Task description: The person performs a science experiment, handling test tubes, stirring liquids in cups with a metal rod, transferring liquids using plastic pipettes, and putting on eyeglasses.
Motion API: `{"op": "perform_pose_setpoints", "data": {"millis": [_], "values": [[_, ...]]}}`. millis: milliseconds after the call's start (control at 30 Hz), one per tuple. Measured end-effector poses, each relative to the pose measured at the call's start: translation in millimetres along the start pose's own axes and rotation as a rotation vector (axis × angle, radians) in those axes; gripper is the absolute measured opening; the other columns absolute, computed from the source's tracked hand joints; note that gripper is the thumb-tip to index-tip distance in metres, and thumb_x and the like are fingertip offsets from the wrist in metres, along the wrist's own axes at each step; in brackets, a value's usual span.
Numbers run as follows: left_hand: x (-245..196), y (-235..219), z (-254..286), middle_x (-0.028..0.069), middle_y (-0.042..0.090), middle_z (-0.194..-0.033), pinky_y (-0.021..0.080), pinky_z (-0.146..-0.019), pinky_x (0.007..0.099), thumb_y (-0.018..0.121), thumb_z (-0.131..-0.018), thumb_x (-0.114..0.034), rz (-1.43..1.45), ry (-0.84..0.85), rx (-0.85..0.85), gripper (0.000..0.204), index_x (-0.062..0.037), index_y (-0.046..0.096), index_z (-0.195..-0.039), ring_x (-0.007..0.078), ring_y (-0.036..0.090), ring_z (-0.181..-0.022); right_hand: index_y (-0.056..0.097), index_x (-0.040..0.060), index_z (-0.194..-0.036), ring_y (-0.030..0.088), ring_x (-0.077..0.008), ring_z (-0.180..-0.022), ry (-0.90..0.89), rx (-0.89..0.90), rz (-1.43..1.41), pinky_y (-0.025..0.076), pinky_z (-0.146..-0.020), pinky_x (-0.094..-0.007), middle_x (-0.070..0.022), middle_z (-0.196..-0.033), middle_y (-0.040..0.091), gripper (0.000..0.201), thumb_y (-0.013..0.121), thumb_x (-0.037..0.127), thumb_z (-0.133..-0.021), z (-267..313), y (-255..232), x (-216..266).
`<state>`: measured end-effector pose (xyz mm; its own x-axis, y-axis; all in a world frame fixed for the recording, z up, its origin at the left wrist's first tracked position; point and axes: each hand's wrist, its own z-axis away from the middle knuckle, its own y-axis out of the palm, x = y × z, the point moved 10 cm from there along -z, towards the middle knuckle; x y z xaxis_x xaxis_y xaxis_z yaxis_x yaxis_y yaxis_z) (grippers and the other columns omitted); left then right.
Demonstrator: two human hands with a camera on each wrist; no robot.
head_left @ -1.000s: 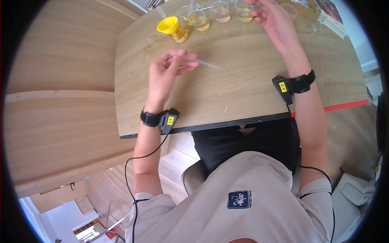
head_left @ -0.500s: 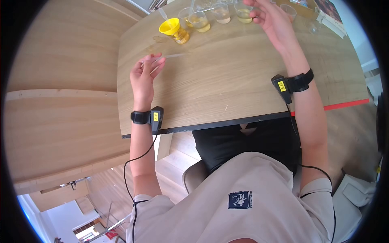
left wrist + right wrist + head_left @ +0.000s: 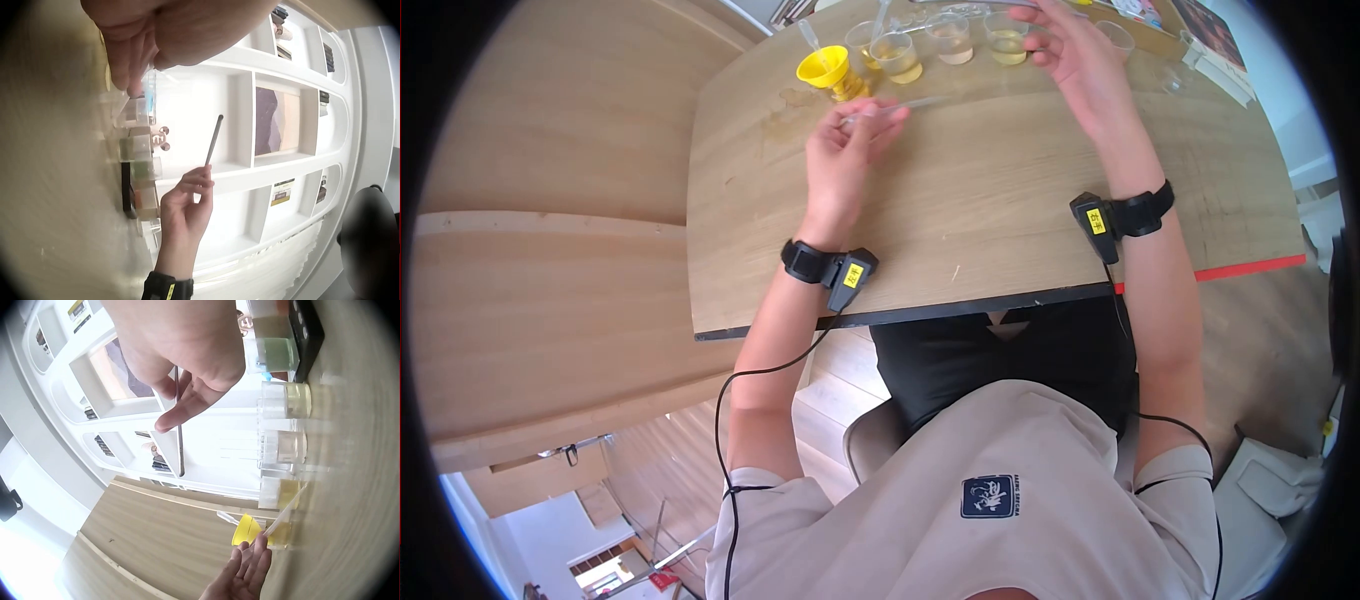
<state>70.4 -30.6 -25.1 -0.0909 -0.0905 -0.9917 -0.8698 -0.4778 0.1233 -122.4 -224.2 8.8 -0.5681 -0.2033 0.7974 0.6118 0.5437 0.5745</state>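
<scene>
My left hand [image 3: 852, 145] pinches a slim translucent plastic dropper [image 3: 284, 515] between thumb and fingers, its tip pointing right above the table. Just beyond that hand, a yellow funnel [image 3: 823, 66] sits on a small bottle of amber liquid [image 3: 847, 90], partly behind the fingers. A second dropper [image 3: 809, 36] leans in the funnel. At the back right my right hand [image 3: 1080, 75] is raised, gripping a thin grey rod [image 3: 214, 140] with a dark tip. In the right wrist view the rod passes between thumb and fingers.
Clear plastic cups of pale liquid [image 3: 897, 57] line the table's back edge. A black holder [image 3: 309, 337] stands by a green-tinted container [image 3: 277, 355]. Behind are white shelves [image 3: 250, 75]; a wooden panel [image 3: 550, 300] borders the left side.
My left hand swung left with the dropper, then came back right and forward, close to the funnel and bottle. My right hand stays nearly in place; its rod now shows at the top edge.
</scene>
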Motion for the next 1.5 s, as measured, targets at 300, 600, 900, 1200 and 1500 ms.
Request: {"op": "perform_pose_setpoints", "data": {"millis": [300, 600, 900, 1200, 1500], "values": [[-22, -11, 57, 0.0245, 0.069, -0.115, 0.06, -0.093, 0.038, 0.051, -0.107, -0.015, -0.225, -0.042, 0.066, 0.031, 0.0067, 0.053, -0.128, 0.0294, 0.072, -0.103, 0.065, 0.0059, -0.104, 0.065, -0.0078, -0.07, -0.002, -0.075, 0.051, 0.052, -0.059, -0.0217, -0.0051, -0.093, 0.071, 0.017, 0.06, 0.022, -0.102, 2, -5, 3], [-52, -98, 103, 0.0232, 0.071, -0.109, 0.062, -0.087, 0.0361, 0.051, -0.106, -0.013, -0.449, 0.045, -0.238, 0.029, 0.0095, 0.056, -0.124, 0.0274, 0.073, -0.097, 0.064, 0.0063, -0.105, 0.064, -0.0068, -0.068, 0.009, -0.068, 0.064, 0.051, -0.057, -0.0204, -0.0043, -0.092, 0.071, 0.017, 0.06, 0.023, -0.102, 4, 0, 4], [-56, -112, 89, 0.023, 0.072, -0.1, 0.062, -0.087, 0.0354, 0.06, -0.102, -0.011, -0.625, 0.162, -0.349, 0.027, 0.0134, 0.064, -0.113, 0.0277, 0.074, -0.094, 0.065, 0.0055, -0.103, 0.064, -0.0067, -0.068, 0.013, -0.064, 0.061, 0.052, -0.058, -0.0206, -0.0047, -0.092, 0.071, 0.019, 0.06, 0.024, -0.102, 5, 1, 6], [-39, -71, 37, 0.014, 0.075, -0.09, 0.059, -0.077, 0.0262, 0.067, -0.098, -0.01, -0.619, 0.143, -0.246, 0.022, 0.0107, 0.069, -0.107, 0.0176, 0.075, -0.084, 0.065, 0.0044, -0.102, 0.066, -0.008, -0.069, 0.013, -0.043, 0.02, 0.054, -0.059, -0.022, -0.0056, -0.092, 0.072, 0.019, 0.06, 0.023, -0.102, 4, 1, 6], [-32, 0, 7, 0.0163, 0.075, -0.092, 0.061, -0.077, 0.0286, 0.066, -0.099, -0.011, -0.61, 0.133, -0.002, 0.026, 0.0119, 0.067, -0.111, 0.0202, 0.075, -0.085, 0.065, 0.0038, -0.105, 0.066, -0.0086, -0.07, -0.005, -0.013, -0.034, 0.055, -0.06, -0.0223, -0.0062, -0.093, 0.071, 0.019, 0.059, 0.022, -0.103, 2, 2, 8]]}}
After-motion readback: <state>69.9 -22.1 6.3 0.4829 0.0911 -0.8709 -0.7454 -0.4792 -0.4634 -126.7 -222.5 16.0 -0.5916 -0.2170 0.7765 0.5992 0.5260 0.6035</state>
